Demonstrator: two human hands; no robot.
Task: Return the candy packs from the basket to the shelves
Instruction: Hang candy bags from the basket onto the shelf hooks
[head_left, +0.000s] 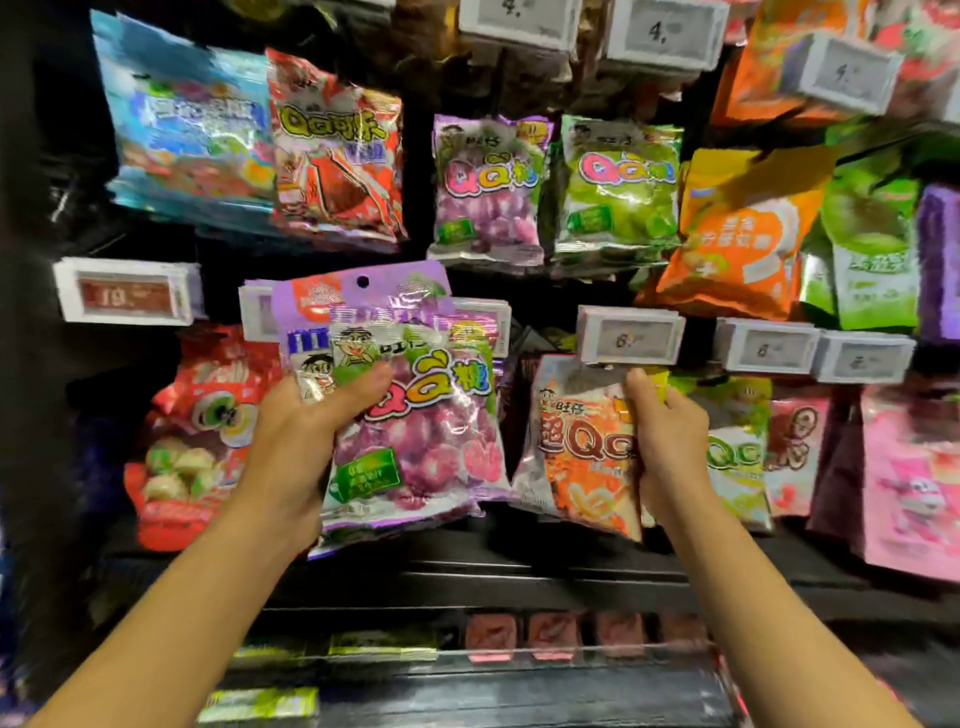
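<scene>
Now purple pack (415, 441) under L thumb (363, 384)

One head view — close to the shelves

You look forward and slightly down from head height, near the hanging candy packs (488, 187) — both forearms reach in from the bottom edge.
</scene>
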